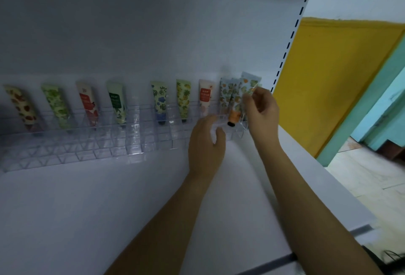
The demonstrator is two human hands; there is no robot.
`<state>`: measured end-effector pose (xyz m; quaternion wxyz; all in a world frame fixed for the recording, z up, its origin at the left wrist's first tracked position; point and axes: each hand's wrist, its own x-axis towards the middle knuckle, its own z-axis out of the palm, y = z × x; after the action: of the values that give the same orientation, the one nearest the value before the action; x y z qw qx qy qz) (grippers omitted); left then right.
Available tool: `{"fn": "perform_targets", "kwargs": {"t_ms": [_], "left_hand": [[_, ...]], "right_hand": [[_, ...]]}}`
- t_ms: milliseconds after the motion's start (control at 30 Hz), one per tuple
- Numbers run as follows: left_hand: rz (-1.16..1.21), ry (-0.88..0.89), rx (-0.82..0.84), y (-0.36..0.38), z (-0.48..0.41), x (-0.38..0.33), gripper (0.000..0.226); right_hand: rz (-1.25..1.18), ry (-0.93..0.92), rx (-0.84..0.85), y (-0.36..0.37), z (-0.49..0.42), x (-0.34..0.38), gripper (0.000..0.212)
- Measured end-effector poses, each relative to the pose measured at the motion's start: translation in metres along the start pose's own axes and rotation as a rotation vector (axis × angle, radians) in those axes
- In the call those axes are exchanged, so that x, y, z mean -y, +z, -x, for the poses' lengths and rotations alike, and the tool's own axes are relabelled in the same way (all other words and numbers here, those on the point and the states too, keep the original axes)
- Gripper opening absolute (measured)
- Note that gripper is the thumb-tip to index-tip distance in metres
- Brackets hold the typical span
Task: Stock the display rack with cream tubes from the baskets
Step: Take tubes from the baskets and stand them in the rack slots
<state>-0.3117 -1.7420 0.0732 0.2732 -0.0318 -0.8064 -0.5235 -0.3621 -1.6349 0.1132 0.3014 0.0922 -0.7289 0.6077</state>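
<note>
A clear plastic display rack (pixel 92 143) runs along the back of a white shelf. Several cream tubes stand in its rear slots, among them a strawberry-print tube (pixel 20 107), a green one (pixel 57 104), a red-and-white one (pixel 88 102) and a blue-flower one (pixel 159 101). At the rack's right end my right hand (pixel 260 108) grips a pale blue orange-print tube (pixel 246 87) above the slots, next to two similar orange-print tubes (pixel 230 97). My left hand (pixel 207 141) rests on the rack's right part, fingers curled against the plastic.
The white shelf board (pixel 109 209) extends toward me, with its front edge at the lower right. A slotted white upright (pixel 289 40) bounds the shelf on the right. Beyond it are a yellow wall (pixel 333 73), a teal door frame and tiled floor.
</note>
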Motion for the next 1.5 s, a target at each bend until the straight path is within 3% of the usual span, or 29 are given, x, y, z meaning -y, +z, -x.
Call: {"fn": "perform_targets", "kwargs": {"t_ms": [67, 133, 300, 467, 567, 633, 867, 967, 1067, 1167, 1300, 1500], "left_hand": [[-0.392, 0.028, 0.149, 0.003, 0.001, 0.003, 0.056], [-0.622, -0.011, 0.246, 0.006, 0.002, 0.005, 0.059], [-0.679, -0.082, 0.292, 0.006, 0.001, 0.007, 0.053], [-0.659, -0.088, 0.298, 0.007, 0.003, 0.007, 0.056], [-0.656, -0.087, 0.295, 0.006, 0.001, 0.007, 0.066], [-0.663, -0.091, 0.301, 0.007, 0.001, 0.007, 0.056], [-0.659, -0.081, 0.279, 0.009, 0.003, 0.009, 0.066], [-0.658, -0.077, 0.284, 0.009, 0.001, 0.009, 0.057], [-0.661, -0.070, 0.279, 0.009, 0.002, 0.008, 0.068], [-0.650, -0.078, 0.291, 0.008, 0.001, 0.009, 0.056], [-0.481, -0.085, 0.202, 0.001, 0.002, 0.005, 0.051], [-0.223, -0.037, 0.028, -0.051, -0.006, -0.009, 0.060]], "right_hand": [[0.029, -0.008, -0.073, -0.003, -0.006, -0.002, 0.016], [0.047, 0.007, -0.119, -0.001, -0.013, -0.003, 0.022], [0.156, 0.038, -0.064, 0.017, -0.027, -0.006, 0.024], [0.226, 0.023, -0.051, 0.024, -0.021, -0.020, 0.010], [0.238, 0.021, -0.076, 0.024, -0.022, -0.023, 0.022], [0.268, 0.009, -0.055, 0.024, -0.022, -0.024, 0.026], [0.456, 0.027, 0.092, 0.030, -0.015, -0.036, 0.026], [0.477, 0.038, 0.080, 0.031, -0.016, -0.038, 0.028], [0.462, 0.049, 0.073, 0.033, -0.014, -0.040, 0.032], [0.426, 0.014, 0.043, 0.032, -0.009, -0.034, 0.038], [0.412, -0.052, -0.044, 0.021, 0.001, -0.015, 0.041], [0.431, -0.182, 0.091, 0.027, 0.023, 0.014, 0.041]]}}
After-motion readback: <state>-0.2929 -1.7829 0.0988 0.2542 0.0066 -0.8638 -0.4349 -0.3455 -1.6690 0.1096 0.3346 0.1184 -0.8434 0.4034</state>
